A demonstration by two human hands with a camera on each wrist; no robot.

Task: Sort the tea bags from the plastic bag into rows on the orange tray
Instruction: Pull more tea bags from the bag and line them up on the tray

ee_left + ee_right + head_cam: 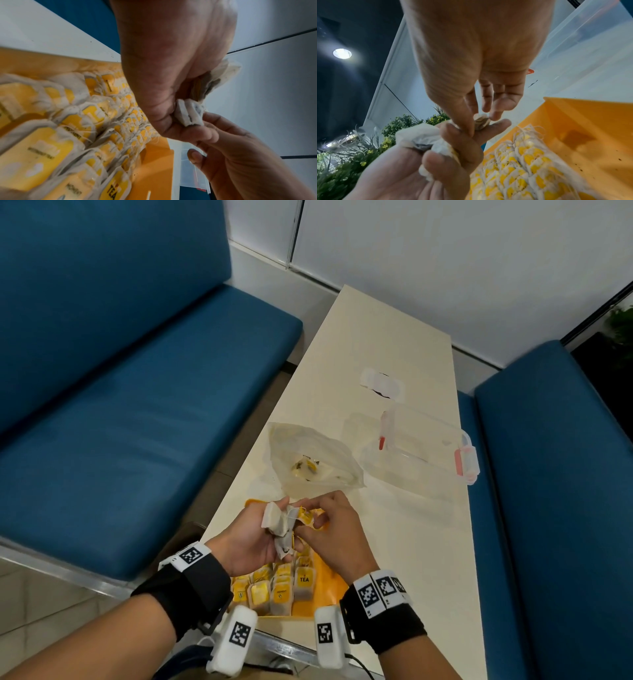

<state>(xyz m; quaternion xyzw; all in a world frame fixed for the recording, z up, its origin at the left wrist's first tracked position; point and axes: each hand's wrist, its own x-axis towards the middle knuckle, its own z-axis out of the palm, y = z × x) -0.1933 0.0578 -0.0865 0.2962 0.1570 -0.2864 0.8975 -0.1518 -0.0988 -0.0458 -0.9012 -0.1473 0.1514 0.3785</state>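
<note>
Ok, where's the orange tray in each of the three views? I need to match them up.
Head: orange tray at bottom centre, on the table under both hands, mostly hidden by them.
Left wrist: fills the left and lower middle, below the left hand.
Right wrist: lower right corner.
Shared landmark: the rows of yellow-tagged tea bags lying in it.

Even, soft indoor light fills the head view, with faint shadows on the pale counter (404, 344) and bowed edges. Both wrist views are blurred and stretched; a round ceiling lamp (342, 53) glares in the right one.
</note>
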